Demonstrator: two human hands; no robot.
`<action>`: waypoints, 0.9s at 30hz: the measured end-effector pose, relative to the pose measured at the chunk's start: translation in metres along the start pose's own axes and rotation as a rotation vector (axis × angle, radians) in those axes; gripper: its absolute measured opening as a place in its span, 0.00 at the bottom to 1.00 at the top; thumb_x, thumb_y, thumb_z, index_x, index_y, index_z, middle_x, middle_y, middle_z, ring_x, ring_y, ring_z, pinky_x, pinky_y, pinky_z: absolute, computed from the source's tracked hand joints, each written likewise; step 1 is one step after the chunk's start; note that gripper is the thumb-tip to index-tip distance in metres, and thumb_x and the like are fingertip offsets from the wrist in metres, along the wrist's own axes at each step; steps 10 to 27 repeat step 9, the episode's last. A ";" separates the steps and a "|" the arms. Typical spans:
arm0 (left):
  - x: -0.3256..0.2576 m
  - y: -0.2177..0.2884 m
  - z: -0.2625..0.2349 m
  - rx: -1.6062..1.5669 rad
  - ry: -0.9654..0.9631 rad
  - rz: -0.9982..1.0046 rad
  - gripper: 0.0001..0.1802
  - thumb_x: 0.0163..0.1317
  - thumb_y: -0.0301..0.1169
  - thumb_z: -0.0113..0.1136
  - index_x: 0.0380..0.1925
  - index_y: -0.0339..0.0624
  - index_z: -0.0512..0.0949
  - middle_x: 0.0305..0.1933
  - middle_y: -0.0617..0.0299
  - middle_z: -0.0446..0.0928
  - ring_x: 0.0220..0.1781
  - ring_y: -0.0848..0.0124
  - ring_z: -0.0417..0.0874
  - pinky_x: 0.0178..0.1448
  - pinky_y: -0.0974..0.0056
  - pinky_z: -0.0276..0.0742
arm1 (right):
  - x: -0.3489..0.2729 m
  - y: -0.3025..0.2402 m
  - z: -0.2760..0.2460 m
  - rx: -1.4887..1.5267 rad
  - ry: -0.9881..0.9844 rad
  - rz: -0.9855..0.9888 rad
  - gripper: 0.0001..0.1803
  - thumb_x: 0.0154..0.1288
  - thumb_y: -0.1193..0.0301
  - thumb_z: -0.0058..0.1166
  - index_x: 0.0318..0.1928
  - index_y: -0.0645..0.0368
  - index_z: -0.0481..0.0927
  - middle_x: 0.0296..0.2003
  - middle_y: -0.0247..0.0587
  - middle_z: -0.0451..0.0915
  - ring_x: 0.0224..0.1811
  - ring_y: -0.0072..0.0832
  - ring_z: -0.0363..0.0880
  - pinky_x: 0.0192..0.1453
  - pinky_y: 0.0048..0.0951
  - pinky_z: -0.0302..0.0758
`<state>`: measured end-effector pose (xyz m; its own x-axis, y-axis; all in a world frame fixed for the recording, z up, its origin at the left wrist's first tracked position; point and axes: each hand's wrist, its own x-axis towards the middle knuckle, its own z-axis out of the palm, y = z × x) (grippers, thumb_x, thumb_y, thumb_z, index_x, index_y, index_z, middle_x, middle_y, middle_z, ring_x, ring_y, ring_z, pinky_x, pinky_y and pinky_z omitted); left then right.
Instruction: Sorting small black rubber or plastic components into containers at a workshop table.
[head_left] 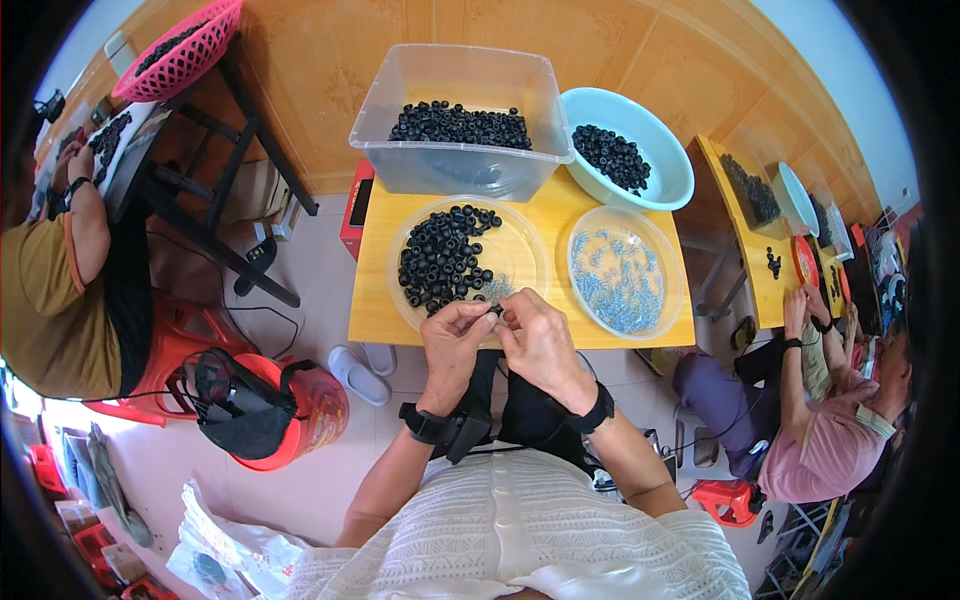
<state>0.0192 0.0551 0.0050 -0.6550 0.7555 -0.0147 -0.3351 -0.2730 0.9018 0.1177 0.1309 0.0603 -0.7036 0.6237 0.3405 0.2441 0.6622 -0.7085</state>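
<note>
Over the near edge of a clear round tray (537, 232), my left hand (455, 345) pinches a small black round part (495, 310) between thumb and fingers. My right hand (541, 340) meets it there, thumb and fingertips closed against the same spot; anything tiny in its grip is hidden. Several more black round parts with holes, a loose heap (440, 255), fill the left side of this tray. A few thin silvery pieces (497, 288) lie beside my fingertips. To the right, a second clear round tray (578, 262) holds many small bluish-silver pieces (625, 290), too fine to name.
Behind the trays stand a clear plastic bin (460, 170) and a light blue basin (672, 185), both with black parts, on the yellow table (375, 320). A red bucket (325, 405) stands left. Co-workers sit at a left table and at a right yellow table (765, 300).
</note>
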 end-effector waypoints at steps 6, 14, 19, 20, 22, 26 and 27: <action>0.005 0.009 0.000 -0.131 -0.169 -0.090 0.07 0.52 0.17 0.60 0.34 0.33 0.77 0.36 0.58 0.78 0.38 0.73 0.80 0.45 0.69 0.78 | 0.005 0.007 -0.015 0.242 -0.057 0.173 0.05 0.50 0.80 0.54 0.31 0.67 0.76 0.23 0.46 0.76 0.22 0.34 0.75 0.27 0.30 0.72; 0.006 0.006 -0.001 -0.133 -0.206 -0.081 0.09 0.53 0.17 0.59 0.36 0.33 0.77 0.37 0.57 0.78 0.39 0.73 0.80 0.45 0.68 0.78 | 0.005 0.004 -0.018 0.303 -0.038 0.269 0.06 0.53 0.78 0.54 0.34 0.65 0.78 0.25 0.42 0.78 0.24 0.33 0.77 0.29 0.28 0.73; 0.006 0.006 -0.001 -0.133 -0.206 -0.081 0.09 0.53 0.17 0.59 0.36 0.33 0.77 0.37 0.57 0.78 0.39 0.73 0.80 0.45 0.68 0.78 | 0.005 0.004 -0.018 0.303 -0.038 0.269 0.06 0.53 0.78 0.54 0.34 0.65 0.78 0.25 0.42 0.78 0.24 0.33 0.77 0.29 0.28 0.73; 0.006 0.006 -0.001 -0.133 -0.206 -0.081 0.09 0.53 0.17 0.59 0.36 0.33 0.77 0.37 0.57 0.78 0.39 0.73 0.80 0.45 0.68 0.78 | 0.005 0.004 -0.018 0.303 -0.038 0.269 0.06 0.53 0.78 0.54 0.34 0.65 0.78 0.25 0.42 0.78 0.24 0.33 0.77 0.29 0.28 0.73; 0.006 0.006 -0.001 -0.133 -0.206 -0.081 0.09 0.53 0.17 0.59 0.36 0.33 0.77 0.37 0.57 0.78 0.39 0.73 0.80 0.45 0.68 0.78 | 0.005 0.004 -0.018 0.303 -0.038 0.269 0.06 0.53 0.78 0.54 0.34 0.65 0.78 0.25 0.42 0.78 0.24 0.33 0.77 0.29 0.28 0.73; 0.006 0.006 -0.001 -0.133 -0.206 -0.081 0.09 0.53 0.17 0.59 0.36 0.33 0.77 0.37 0.57 0.78 0.39 0.73 0.80 0.45 0.68 0.78 | 0.005 0.004 -0.018 0.303 -0.038 0.269 0.06 0.53 0.78 0.54 0.34 0.65 0.78 0.25 0.42 0.78 0.24 0.33 0.77 0.29 0.28 0.73; 0.006 0.006 -0.001 -0.133 -0.206 -0.081 0.09 0.53 0.17 0.59 0.36 0.33 0.77 0.37 0.57 0.78 0.39 0.73 0.80 0.45 0.68 0.78 | 0.005 0.004 -0.018 0.303 -0.038 0.269 0.06 0.53 0.78 0.54 0.34 0.65 0.78 0.25 0.42 0.78 0.24 0.33 0.77 0.29 0.28 0.73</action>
